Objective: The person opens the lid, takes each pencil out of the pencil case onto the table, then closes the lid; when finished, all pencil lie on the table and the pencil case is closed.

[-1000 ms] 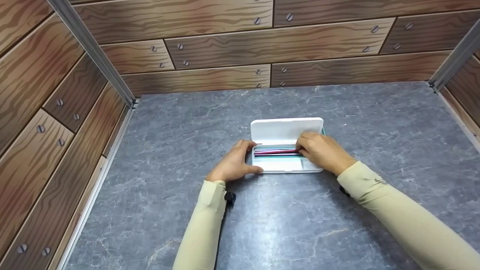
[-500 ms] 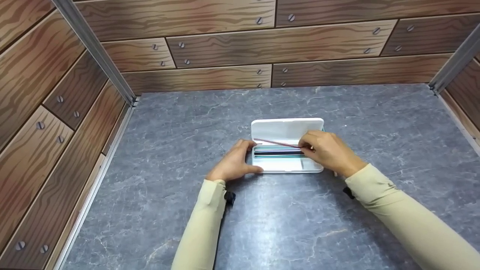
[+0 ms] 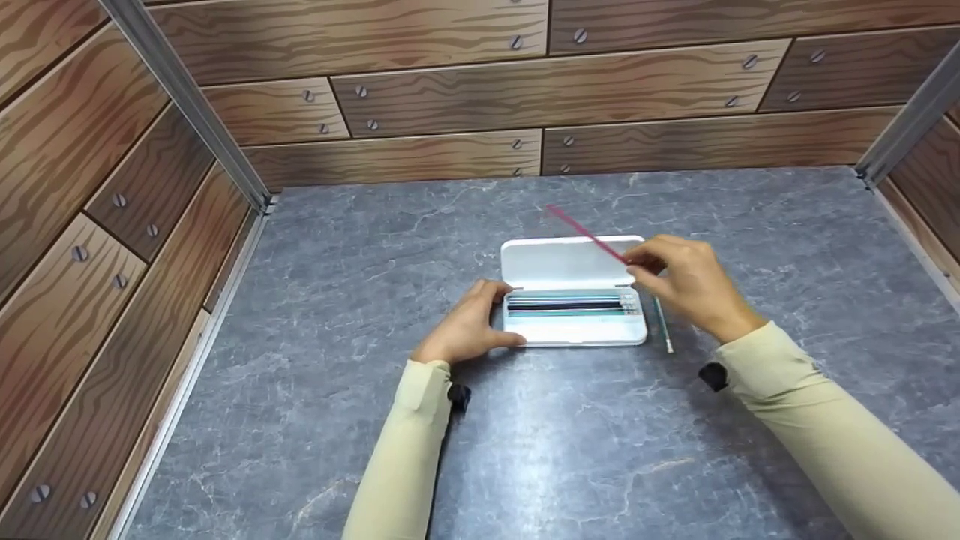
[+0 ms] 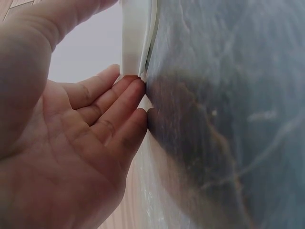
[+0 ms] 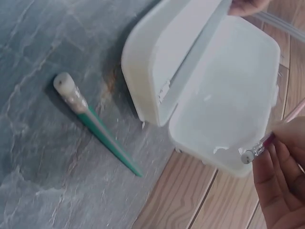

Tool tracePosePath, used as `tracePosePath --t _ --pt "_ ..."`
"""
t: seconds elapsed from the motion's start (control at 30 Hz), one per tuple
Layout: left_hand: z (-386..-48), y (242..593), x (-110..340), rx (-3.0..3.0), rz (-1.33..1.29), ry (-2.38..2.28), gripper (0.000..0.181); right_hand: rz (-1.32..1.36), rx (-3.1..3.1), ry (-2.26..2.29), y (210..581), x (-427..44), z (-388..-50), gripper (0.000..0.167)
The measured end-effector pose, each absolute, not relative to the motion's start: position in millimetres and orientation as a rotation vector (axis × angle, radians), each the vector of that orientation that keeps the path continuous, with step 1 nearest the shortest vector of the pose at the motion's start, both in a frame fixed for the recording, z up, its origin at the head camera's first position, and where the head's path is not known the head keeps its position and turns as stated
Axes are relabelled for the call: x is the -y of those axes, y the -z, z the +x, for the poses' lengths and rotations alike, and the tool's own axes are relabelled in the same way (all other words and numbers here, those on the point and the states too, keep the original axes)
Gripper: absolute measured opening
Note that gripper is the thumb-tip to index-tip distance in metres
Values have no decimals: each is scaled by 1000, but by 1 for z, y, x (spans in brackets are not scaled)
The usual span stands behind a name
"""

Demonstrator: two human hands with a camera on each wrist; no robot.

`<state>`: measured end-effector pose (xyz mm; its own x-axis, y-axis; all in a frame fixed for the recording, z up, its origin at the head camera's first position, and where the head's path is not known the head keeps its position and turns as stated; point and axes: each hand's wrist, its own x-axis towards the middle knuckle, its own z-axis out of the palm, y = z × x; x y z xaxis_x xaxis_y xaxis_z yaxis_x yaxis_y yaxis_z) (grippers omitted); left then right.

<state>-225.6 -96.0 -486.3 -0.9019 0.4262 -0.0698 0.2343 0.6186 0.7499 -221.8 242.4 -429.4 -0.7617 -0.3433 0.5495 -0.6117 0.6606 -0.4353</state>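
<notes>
**Pink pencil pinched in the right hand**

Head view: we see the pencil gripped near its eraser end between thumb and fingers, the shaft pointing to 10 o'clock from that hand, crossing above the raised lid. From the same hand, the white case sits between 8 and 9 o'clock; a green pencil lies on the table near 7, just beside the case. More pencils fill the case's 12 o'clock half. We note the left hand holding the case's 9 o'clock end between thumb and fingers.
</notes>
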Motion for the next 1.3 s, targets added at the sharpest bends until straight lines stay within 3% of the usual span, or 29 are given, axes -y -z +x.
tracePosePath --t 0.23,0.47,0.87,1.3 --pt "-225 486 97 -2605 540 -1145 78 439 2495 -970 424 -258 -220 20" --pt "-225 487 98 -2615 525 -1130 78 227 2643 -913 430 -275 -219 40" --pt "-225 486 96 -2614 523 -1134 80 128 2889 -812 447 -287 -214 53" --pt "-225 487 97 -2619 528 -1133 80 65 3082 -961 459 -290 -219 49"
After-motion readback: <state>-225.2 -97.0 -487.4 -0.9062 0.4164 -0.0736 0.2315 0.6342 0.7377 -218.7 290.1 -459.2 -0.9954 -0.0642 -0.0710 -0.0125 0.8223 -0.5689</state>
